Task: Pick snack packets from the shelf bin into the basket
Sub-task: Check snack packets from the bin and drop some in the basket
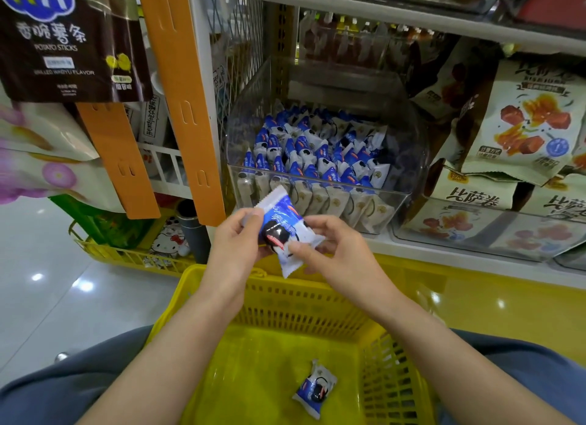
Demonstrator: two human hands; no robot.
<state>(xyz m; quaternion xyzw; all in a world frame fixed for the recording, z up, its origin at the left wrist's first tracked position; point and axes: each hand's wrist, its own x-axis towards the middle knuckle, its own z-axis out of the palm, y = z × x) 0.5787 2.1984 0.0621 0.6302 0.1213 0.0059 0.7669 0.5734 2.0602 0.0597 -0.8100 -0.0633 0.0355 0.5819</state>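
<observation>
A glossy blue-and-white snack packet [285, 231] with crimped ends is pinched between the left hand [236, 244] and right hand [333, 247], both gripping it above the yellow slotted-plastic basket [285, 298]. Behind it, on a white shelf [444, 253] beside shiny pale floor tiles [47, 282], a clear rounded plastic bin [406, 133] holds many matching packets. 1 loose packet [315, 388] lies on the basket's floor.

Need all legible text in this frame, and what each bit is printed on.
"香脆薯条": dark hanging bag, top left
"POTATO STICKS": same bag
"GRILLED WAGYU FLAVOR": same bag, first word partly blurred
"比萨卷": pale bags, right shelf
Too blurred to read: print on the held packet, basket packet, bin packets, and the small labels on the bags.
</observation>
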